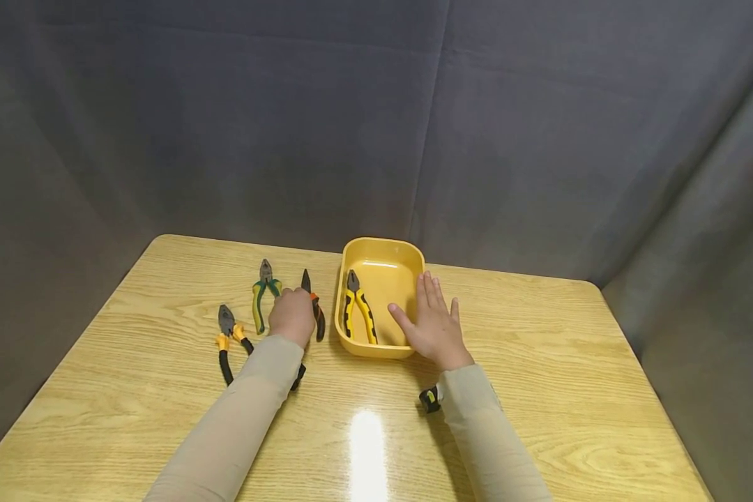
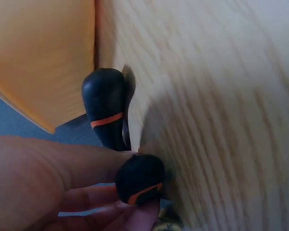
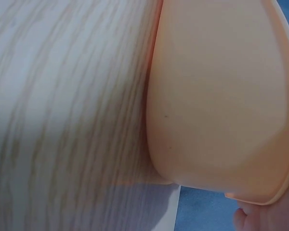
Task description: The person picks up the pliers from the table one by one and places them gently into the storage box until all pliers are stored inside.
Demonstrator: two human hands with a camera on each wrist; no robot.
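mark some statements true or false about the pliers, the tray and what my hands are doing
1. The left hand holds the orange-and-black pliers by a handle. True.
2. The right hand grips a pair of pliers. False: it is open, at the right rim of the yellow tray.
3. The yellow-and-black pliers lie inside the tray. True.
4. The green-and-yellow pliers are in the tray too. False: they lie on the table, left of the tray.

Grey drapes [image 1: 257, 125] behind wood-grain table [image 1: 577, 418]; bright glare [image 1: 368, 453].
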